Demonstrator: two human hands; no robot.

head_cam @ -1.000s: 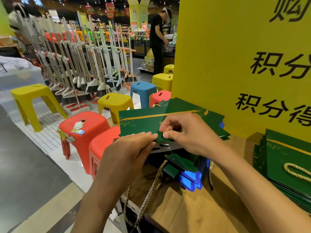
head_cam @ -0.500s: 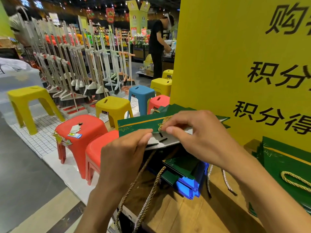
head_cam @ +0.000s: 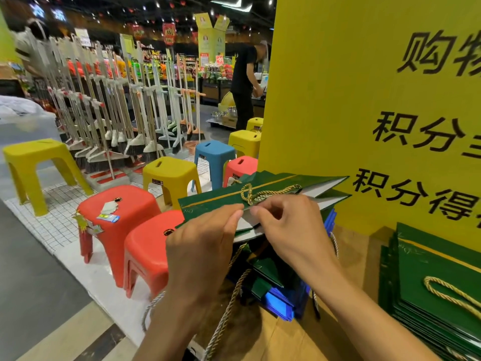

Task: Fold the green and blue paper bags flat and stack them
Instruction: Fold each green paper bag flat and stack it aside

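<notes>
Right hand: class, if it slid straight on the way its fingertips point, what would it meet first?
The right hand would probably meet the left hand, its fingertips just ahead along the edge of the green paper bag, which both pinch.

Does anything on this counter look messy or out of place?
Yes. Beneath the green bag pinched by the left hand and right hand, a heap of green and blue bags lies crooked, with rope handles dangling over the counter edge. The green stack at right lies neater.
</notes>
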